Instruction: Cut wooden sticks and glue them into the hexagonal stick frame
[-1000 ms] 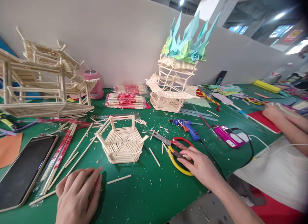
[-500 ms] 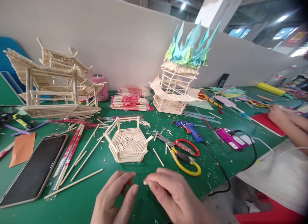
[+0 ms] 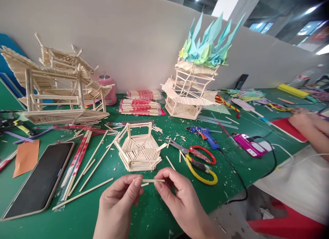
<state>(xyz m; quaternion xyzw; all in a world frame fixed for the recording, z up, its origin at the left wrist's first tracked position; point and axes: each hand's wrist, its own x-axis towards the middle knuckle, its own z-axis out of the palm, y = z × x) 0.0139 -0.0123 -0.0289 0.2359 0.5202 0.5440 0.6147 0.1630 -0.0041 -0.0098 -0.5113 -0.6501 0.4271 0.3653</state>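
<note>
Wooden stick [image 3: 148,180], long axis crosswise between left hand [image 3: 115,201] and right hand [image 3: 180,198], each closed in a fingertip pinch, near the worktop's [image 3: 79,223] front edge; hexagonal frame [image 3: 141,153] stands just beyond.

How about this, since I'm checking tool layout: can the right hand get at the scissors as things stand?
Likely yes: the scissors lie near the right hand, nothing bulky between, though it would probably need to release the small stick first.
</note>
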